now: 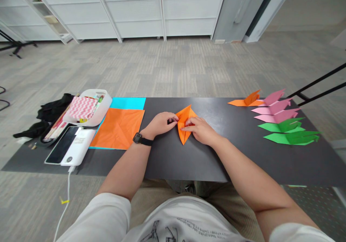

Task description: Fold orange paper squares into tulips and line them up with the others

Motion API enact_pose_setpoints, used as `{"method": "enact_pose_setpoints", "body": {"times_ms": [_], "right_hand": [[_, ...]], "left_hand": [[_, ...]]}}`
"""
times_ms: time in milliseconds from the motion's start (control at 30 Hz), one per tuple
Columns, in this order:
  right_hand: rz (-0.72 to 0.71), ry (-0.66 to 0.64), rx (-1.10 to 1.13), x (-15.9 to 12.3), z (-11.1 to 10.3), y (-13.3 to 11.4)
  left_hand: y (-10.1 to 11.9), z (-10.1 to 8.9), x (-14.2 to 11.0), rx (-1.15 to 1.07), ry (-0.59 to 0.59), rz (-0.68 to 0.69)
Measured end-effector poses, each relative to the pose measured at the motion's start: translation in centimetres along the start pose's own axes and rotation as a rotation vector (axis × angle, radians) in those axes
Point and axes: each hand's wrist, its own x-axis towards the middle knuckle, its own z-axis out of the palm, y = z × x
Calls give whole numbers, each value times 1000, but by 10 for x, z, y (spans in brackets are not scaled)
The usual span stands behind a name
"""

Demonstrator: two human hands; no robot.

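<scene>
A partly folded piece of orange origami paper (185,117) lies on the dark table in front of me, one point facing me and another facing away. My left hand (163,123) pinches its left edge between thumb and fingers. From the right, my right hand (202,130) grips the paper, with fingers bent over its middle and right flap. Part of the right side is hidden under those fingers. To the left of my left wrist lies a flat creased sheet of orange paper (119,128) on top of blue paper (128,103).
Folded paper cranes in orange (245,100), pink (275,108) and green (290,137) line the table's right side. On the left are a white bin (104,110), a phone (62,144), a white power bank (78,148) with a cable, and black cloth (55,106).
</scene>
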Motion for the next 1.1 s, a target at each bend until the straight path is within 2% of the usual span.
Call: {"method": "enact_pose_setpoints", "body": {"times_ms": [433,567,700,900,1100], "right_hand": [[-46,2,61,0,-18,-19],[-4,26,123,1,-19,-15],[44,81,60,2,-15,-9],[53,54,32,2,-12,-4],[103,90,43,3,-15,-6]], "left_hand": [[4,6,-1,88,-32,44],[5,7,0,129,-27,36],[5,10,1,155,-3,40],[3,16,3,204,-14,50],[3,18,5,240,2,107]]}}
